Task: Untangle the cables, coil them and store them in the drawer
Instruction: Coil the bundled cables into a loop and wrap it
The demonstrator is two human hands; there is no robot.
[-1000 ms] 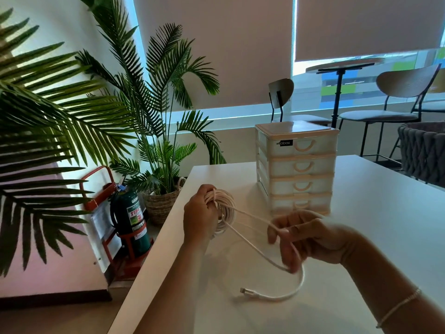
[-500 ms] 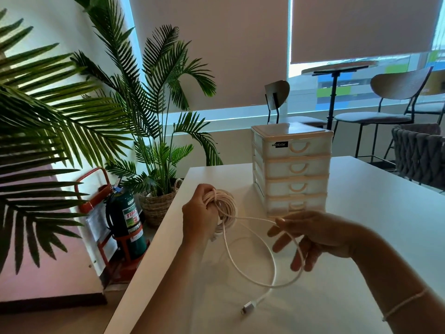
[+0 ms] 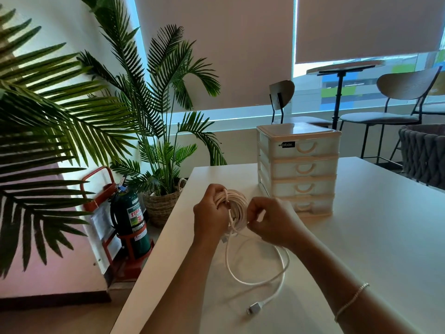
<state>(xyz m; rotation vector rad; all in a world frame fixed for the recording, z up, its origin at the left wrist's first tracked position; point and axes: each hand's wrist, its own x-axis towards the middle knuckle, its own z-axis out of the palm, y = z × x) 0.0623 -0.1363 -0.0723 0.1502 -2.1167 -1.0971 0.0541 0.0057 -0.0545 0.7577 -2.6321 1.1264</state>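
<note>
Head view, white cable [image 3: 237,209] mostly coiled, left hand [image 3: 210,214] gripping coil, right hand [image 3: 271,221] pinching strand, loose plug end trailing.

Only 1 view is given, taken from head height and aimed forward and down. The white table [image 3: 361,237] is seen closely, just below the fingers [image 3: 252,213], with the window [image 3: 361,92] well beyond them.
</note>
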